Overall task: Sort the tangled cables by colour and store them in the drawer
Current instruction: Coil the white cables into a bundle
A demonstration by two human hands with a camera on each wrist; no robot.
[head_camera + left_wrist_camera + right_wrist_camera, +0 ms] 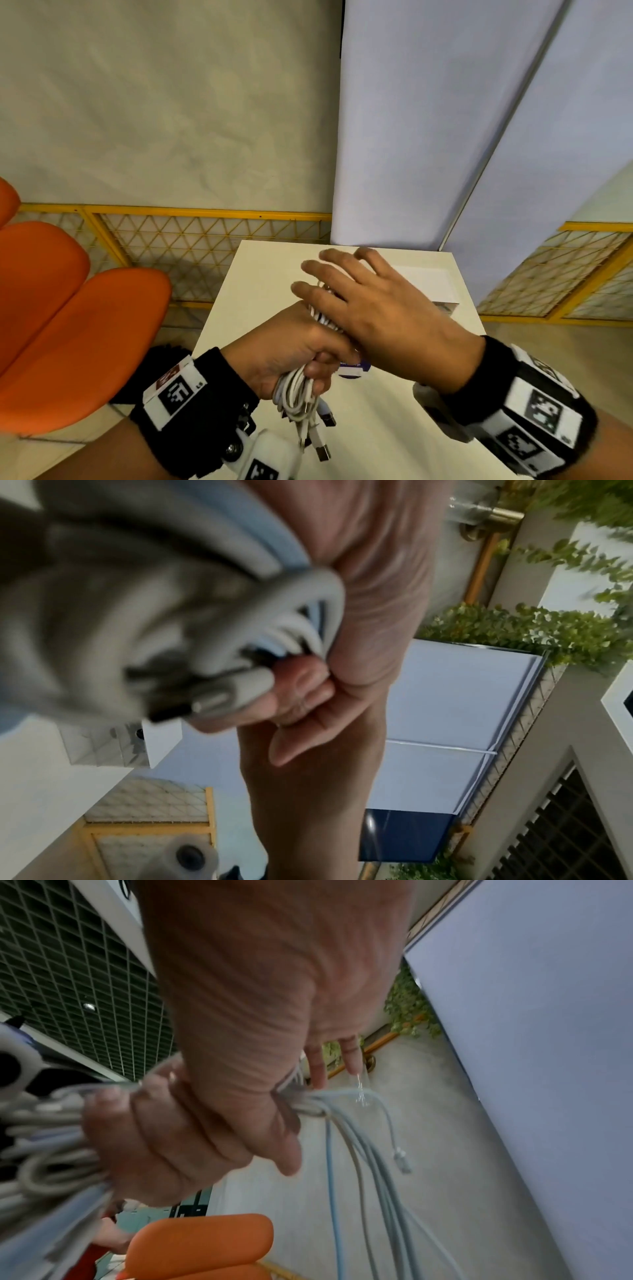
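Head view showed the left hand [291,349] clenched around a bundle of white coiled cables [296,394], held above the white rectangular surface [246,284]. Loops of the bundle stuck out below the fist, with several metal USB plugs [322,452] dangling from them, and more white strands emerged at the top of the fist. The right hand [370,308] lay across the top of the left fist, its fingers [322,270] spread and fairly straight, with cable strands running beneath its palm. From this view I could not tell whether the right thumb gripped anything.

Right wrist view showed thin pale blue and white cable strands [363,1150] gathered under the right hand and hanging down from it, one ending in a small clear connector [400,1158]; whether they were pinched or only pressed against the other fist was not clear. Left wrist view was blurred up close, but showed the curled left fingers [301,685] wrapped round the thick white loops.

A small white box [428,284] sat on the far part of the surface, partly behind the right hand. Orange padded chairs [68,325] stood to the left, and a yellow metal mesh fence [191,240] ran behind the surface.
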